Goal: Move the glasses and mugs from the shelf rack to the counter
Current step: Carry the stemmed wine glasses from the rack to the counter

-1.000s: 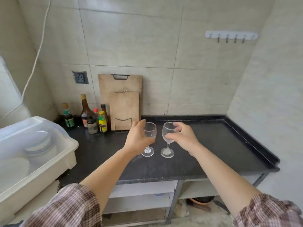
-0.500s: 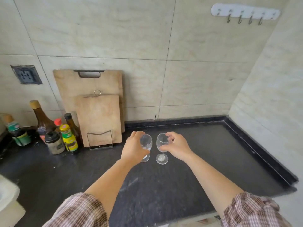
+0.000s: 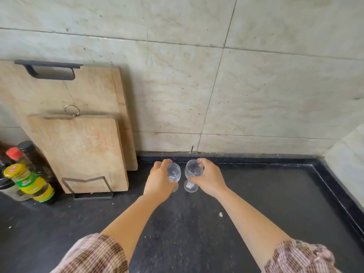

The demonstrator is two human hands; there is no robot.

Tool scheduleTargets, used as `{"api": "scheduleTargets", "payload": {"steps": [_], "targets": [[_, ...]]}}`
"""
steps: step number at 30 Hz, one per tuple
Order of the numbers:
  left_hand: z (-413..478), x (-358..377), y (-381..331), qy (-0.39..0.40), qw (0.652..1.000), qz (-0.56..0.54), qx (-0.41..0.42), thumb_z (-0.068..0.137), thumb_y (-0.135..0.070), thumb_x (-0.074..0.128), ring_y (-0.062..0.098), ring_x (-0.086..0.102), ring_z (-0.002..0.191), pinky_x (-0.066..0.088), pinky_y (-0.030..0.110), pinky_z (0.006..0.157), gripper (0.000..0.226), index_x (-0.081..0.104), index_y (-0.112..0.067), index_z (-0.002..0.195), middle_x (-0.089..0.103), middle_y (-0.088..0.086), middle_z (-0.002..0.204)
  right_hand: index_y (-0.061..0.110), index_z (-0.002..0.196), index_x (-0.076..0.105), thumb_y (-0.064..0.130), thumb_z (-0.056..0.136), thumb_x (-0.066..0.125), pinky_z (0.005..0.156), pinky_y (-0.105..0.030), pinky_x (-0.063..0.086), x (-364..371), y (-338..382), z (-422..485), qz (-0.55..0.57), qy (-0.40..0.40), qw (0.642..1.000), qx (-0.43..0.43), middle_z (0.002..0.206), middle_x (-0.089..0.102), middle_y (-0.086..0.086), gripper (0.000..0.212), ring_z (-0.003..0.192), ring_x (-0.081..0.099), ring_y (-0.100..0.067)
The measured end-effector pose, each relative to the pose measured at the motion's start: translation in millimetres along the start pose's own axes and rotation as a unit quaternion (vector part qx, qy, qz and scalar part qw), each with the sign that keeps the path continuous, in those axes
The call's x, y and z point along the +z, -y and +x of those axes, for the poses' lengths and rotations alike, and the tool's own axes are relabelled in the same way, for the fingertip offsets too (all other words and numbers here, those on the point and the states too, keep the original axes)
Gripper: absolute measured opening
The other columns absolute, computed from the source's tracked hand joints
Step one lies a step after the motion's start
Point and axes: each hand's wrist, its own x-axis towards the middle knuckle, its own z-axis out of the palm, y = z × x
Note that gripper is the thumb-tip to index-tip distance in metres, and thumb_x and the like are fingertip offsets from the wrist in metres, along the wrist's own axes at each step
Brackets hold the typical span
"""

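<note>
Now the left hand (image 3: 159,182) curls round the bowl of the left glass (image 3: 174,173), and the right hand (image 3: 209,180) grips the bowl of the right glass (image 3: 194,170). Both stand upright, just beside each other, near the back of the dark counter (image 3: 266,198); the left foot is mostly hidden. Boards (image 3: 78,150) lean on the wall (image 3: 256,95) to the left, with bottles (image 3: 29,180) beyond them.

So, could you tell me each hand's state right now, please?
Left hand: grips the left clear stemmed glass.
Right hand: grips the right clear stemmed glass.
</note>
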Motion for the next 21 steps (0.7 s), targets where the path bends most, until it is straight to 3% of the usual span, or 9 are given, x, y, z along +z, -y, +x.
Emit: {"api": "scheduleTargets", "payload": {"steps": [5, 10, 14, 21], "targets": [[42.7, 20.4, -2.6, -0.003, 1.000, 0.010, -0.001, 0.072, -0.019, 0.076, 0.023, 0.052, 0.109, 0.051, 0.035, 0.084, 0.066, 0.042, -0.028, 0.128, 0.045, 0.001, 0.129, 0.017, 0.137, 0.047, 0.023, 0.072, 0.076, 0.087, -0.028, 0.043, 5.9, -13.5, 48.0, -0.019, 0.008, 1.000, -0.012, 0.134, 0.055, 0.000, 0.071, 0.120, 0.054, -0.020], [72.2, 27.3, -2.9, 0.003, 0.999, 0.042, 0.013, 0.073, -0.015, 0.075, 0.026, 0.051, 0.115, 0.051, 0.038, 0.087, 0.072, 0.039, -0.026, 0.134, 0.044, 0.002, 0.134, 0.019, 0.126, 0.055, 0.024, 0.073, 0.078, 0.082, -0.031, 0.049, 9.9, -21.1, 75.8, -0.039, 0.011, 0.999, -0.027, 0.123, 0.063, 0.001, 0.058, 0.107, 0.059, -0.019], [86.7, 27.5, -2.3, 0.016, 0.998, 0.054, 0.014, 0.073, -0.016, 0.076, 0.028, 0.052, 0.114, 0.051, 0.040, 0.087, 0.074, 0.038, -0.024, 0.136, 0.043, 0.004, 0.134, 0.022, 0.116, 0.058, 0.019, 0.072, 0.079, 0.074, -0.026, 0.043, 7.7, -27.4, 89.0, -0.036, 0.009, 0.999, -0.036, 0.114, 0.066, 0.002, 0.049, 0.089, 0.054, -0.012], [93.8, 32.5, -3.1, 0.023, 0.997, 0.068, 0.026, 0.076, -0.014, 0.072, 0.028, 0.051, 0.118, 0.050, 0.039, 0.091, 0.074, 0.035, -0.024, 0.139, 0.042, 0.005, 0.137, 0.022, 0.119, 0.057, 0.022, 0.072, 0.078, 0.075, -0.026, 0.044, 2.3, -32.1, 98.1, -0.033, 0.027, 0.998, -0.052, 0.112, 0.065, 0.002, 0.051, 0.098, 0.060, -0.017]]}}
